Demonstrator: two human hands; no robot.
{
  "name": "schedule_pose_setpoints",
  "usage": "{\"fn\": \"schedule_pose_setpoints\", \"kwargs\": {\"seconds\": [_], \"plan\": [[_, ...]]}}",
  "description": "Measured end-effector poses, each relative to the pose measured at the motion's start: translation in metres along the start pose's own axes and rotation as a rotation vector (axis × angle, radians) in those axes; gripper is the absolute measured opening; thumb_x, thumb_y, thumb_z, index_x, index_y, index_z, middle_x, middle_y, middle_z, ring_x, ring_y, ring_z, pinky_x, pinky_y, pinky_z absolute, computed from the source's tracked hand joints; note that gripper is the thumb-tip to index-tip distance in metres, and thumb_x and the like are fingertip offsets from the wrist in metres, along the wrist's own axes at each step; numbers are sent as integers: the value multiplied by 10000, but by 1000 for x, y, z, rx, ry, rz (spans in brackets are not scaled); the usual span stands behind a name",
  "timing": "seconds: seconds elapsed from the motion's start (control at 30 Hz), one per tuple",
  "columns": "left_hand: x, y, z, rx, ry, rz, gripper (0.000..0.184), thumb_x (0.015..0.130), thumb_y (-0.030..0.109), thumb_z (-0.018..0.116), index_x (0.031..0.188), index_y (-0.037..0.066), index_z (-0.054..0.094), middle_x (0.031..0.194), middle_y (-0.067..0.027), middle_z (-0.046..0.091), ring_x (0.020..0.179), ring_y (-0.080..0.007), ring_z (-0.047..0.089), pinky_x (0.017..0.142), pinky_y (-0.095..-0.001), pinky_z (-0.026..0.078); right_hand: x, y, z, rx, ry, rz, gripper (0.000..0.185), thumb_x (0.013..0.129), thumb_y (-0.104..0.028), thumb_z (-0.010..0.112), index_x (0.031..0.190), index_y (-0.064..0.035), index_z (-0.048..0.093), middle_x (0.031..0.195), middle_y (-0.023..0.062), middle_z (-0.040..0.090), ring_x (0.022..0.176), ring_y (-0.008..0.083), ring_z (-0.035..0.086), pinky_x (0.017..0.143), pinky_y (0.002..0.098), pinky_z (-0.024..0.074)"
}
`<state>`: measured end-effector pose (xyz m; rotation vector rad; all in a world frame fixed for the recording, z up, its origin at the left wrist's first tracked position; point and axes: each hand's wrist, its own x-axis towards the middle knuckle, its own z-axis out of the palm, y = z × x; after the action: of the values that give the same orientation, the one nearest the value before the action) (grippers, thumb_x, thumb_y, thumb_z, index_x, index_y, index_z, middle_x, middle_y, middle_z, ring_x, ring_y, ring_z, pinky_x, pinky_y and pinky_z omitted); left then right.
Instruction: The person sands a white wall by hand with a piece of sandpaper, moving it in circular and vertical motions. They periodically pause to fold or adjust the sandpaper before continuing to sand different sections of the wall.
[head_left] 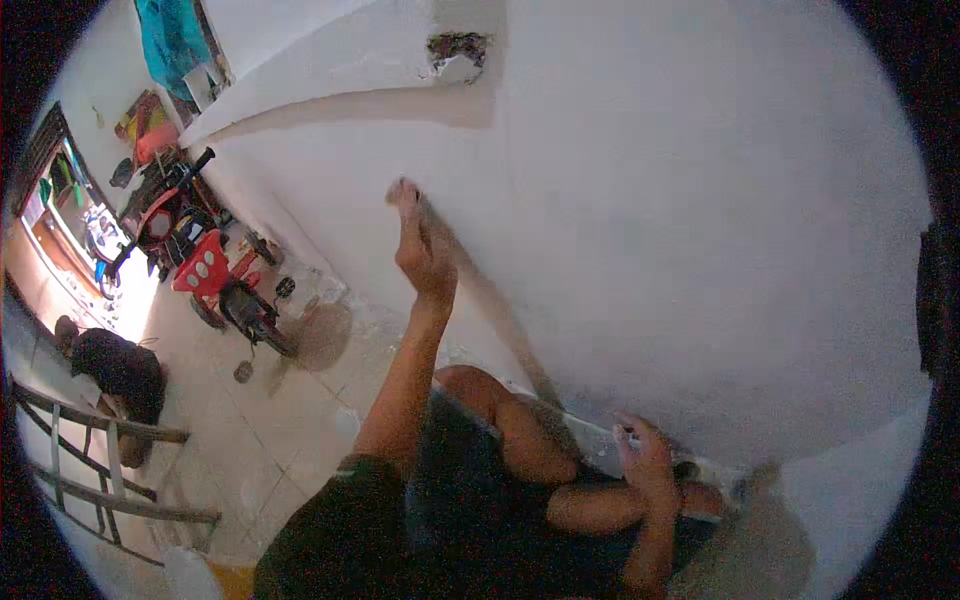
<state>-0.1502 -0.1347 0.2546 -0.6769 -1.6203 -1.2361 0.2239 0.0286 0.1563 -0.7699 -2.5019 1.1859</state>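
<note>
My left hand (425, 250) is raised against the white wall (700, 220), with its fingers pressed together near the wall surface; what they hold, if anything, is too small to tell. Its shadow falls down the wall beside the forearm. Lower right, my right hand (647, 460) hovers by my knee close to the foot of the wall. Its fingers are curled, and something small and pale may be at the fingertips, but blur hides it. Above my left hand, the wall has a rough broken hole (458, 55).
A red children's bicycle (205, 265) stands on the tiled floor (250, 420) at the left. Another person (115, 375) in dark clothing is low on the floor. A metal ladder-like frame (120, 495) lies at the lower left, and a bright doorway (90, 240) is beyond.
</note>
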Motion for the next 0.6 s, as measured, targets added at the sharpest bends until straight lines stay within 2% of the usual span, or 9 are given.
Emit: {"fn": "schedule_pose_setpoints", "kwargs": {"seconds": [0.07,0.1,0.13,0.2,0.23,0.33,0.43,0.5,0.6], "plan": [[14,23,13,-28,-106,-336,391,1031,130,520,1399,7,570,1359,-203,632,1168,-203,660,966,-339,527,2,10,6,-44,18,27,338,973,-243,657,1230,-25,688,1156,199,718,1038,335,696,947,428,526],[-1,29,20,-76,-164,-341,395,1029,120,529,1405,7,566,1339,-185,650,1174,-203,657,951,-333,529,6,23,12,-54,-4,-15,343,973,-248,659,1235,-29,687,1161,200,717,1038,334,695,945,428,527],[-19,30,38,-158,20,110,385,1025,101,532,1397,11,577,1318,-173,665,1165,-219,662,963,-337,526,9,30,14,-67,-26,-58,348,973,-254,660,1240,-32,685,1166,200,715,1038,333,693,944,428,527],[-67,53,49,-681,-349,-194,430,1076,161,445,1480,17,478,1514,-212,491,1400,-306,470,1143,-429,389,4,14,5,-58,-18,-73,346,973,-254,660,1239,-35,686,1173,200,713,1041,335,692,946,428,526],[-71,55,28,-86,-514,404,462,1092,195,407,1519,18,420,1566,-224,414,1453,-326,392,1178,-454,335,2,9,1,-44,-12,-85,343,973,-254,661,1238,-38,687,1180,200,711,1044,337,691,947,428,525],[-71,12,15,-185,-477,309,466,1083,183,420,1523,29,422,1533,-238,454,1443,-336,412,1183,-439,332,1,10,-3,-204,30,-168,330,970,-245,663,1223,-35,692,1174,198,713,1046,343,692,948,429,524],[6,-22,0,6,-65,-53,452,1077,156,430,1511,33,444,1482,-220,524,1340,-282,546,1086,-358,445,0,15,-1,-79,59,-151,322,969,-221,658,1226,-30,691,1178,205,710,1075,347,684,948,431,522],[70,-35,3,227,218,221,428,1083,166,436,1485,25,480,1414,-186,600,1161,-221,665,911,-317,543,-1,10,-2,-8,21,-108,320,971,-220,656,1228,-31,689,1186,203,708,1090,342,680,954,433,520],[58,2,12,-18,-108,-217,356,1073,161,460,1329,-60,571,1348,-255,616,1215,-390,630,1003,-413,510,3,3,-3,40,-34,-86,327,971,-222,656,1238,-34,683,1208,199,701,1113,334,673,968,432,515]]}}
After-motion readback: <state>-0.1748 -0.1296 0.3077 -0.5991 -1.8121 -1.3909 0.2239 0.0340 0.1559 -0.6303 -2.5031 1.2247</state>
